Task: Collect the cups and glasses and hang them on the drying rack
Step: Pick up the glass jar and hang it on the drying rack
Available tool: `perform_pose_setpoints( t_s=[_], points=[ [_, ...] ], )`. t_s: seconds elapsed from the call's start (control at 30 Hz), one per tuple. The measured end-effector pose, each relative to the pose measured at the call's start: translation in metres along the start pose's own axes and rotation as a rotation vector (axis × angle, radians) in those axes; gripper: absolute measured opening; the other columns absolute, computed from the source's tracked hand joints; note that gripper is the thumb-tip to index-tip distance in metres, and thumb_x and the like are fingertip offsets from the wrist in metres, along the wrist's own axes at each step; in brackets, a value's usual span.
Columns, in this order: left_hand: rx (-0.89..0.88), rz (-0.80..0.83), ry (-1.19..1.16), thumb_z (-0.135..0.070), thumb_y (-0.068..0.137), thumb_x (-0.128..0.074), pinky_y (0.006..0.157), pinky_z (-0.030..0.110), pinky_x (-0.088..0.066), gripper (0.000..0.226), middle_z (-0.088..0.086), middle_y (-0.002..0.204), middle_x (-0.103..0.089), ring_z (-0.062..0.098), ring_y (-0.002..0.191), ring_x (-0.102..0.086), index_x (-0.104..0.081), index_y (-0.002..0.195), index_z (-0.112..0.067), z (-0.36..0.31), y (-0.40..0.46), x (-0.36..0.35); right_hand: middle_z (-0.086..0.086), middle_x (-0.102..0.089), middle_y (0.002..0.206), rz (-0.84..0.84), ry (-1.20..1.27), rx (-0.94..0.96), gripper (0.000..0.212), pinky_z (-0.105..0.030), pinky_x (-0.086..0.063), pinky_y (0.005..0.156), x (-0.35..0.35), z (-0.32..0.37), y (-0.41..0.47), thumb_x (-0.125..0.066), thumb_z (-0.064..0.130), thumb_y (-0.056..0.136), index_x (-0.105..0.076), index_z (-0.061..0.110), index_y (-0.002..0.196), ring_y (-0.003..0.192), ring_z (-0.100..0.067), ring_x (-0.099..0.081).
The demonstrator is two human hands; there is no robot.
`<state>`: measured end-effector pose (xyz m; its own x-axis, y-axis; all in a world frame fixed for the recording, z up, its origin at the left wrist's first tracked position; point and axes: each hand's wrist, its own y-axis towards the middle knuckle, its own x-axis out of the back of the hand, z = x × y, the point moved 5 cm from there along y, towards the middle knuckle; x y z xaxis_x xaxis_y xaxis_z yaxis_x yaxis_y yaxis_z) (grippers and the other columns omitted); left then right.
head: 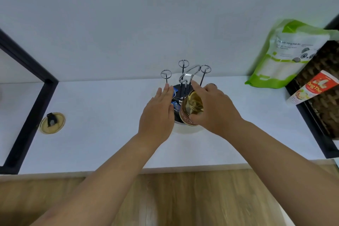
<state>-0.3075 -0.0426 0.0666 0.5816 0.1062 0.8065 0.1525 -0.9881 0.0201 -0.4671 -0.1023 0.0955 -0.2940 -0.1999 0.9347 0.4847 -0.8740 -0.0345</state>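
The right hand (214, 108) grips an amber glass cup (192, 109) over the drying rack (185, 79), its fingers wrapped round the wall: the thumb presses the near lower side and the index finger reaches up along the far side toward the rack's chrome loop handle (189, 75). The cup is tilted, its open mouth facing up toward the camera and partly toward the left, so its long axis leans rather than standing plumb; the band of lettering near its lower end sits just above the rack's round base. Three of the rack's ring-tipped prongs are bare; the rightmost bare prong (205, 73) rises just beyond the right fingertips, and the left one (166, 76) stands above the left hand. The coming move appears to turn on this: the cup's mouth must be swung over to face down and be lined up with a prong tip, and the right hand is both holding it and nearest the prong on that side. The left hand (158, 113) hovers flat beside the cup, palm down, fingers straight and nearly together, holding nothing, and appears to rest near the rack's left side as if to steady it. A yellow lid (52, 123) lies well apart on the white counter (102, 115).
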Motion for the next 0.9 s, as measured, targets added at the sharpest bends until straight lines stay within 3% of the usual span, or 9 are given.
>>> perform_pose_setpoints(
  t_s=[0.5, 0.9],
  points=[
    [-0.04, 0.008, 0.064, -0.02, 0.108, -0.037, 0.126, 0.035, -0.009, 0.058, -0.005, 0.172, -0.016, 0.017, 0.159, -0.012, -0.021, 0.164, -0.021, 0.0, -0.006, -0.004, -0.011, -0.053, 0.13, 0.014, -0.027, -0.035, 0.095, -0.045, -0.051, 0.095, -0.023, -0.005, 0.001, -0.078, 0.042, 0.082, -0.03, 0.023, 0.162, 0.119, -0.031, -0.053],
    [-0.242, -0.044, 0.175, -0.034, 0.102, -0.046, 0.127, 0.042, -0.015, 0.056, 0.001, 0.16, -0.045, 0.02, 0.154, -0.03, -0.046, 0.155, -0.016, -0.02, -0.018, -0.008, -0.01, -0.043, 0.144, 0.014, -0.009, -0.154, 0.1, -0.05, -0.047, 0.102, -0.008, -0.032, 0.005, -0.079, 0.044, 0.083, -0.023, 0.028, 0.163, 0.131, -0.035, -0.044]
  ],
)
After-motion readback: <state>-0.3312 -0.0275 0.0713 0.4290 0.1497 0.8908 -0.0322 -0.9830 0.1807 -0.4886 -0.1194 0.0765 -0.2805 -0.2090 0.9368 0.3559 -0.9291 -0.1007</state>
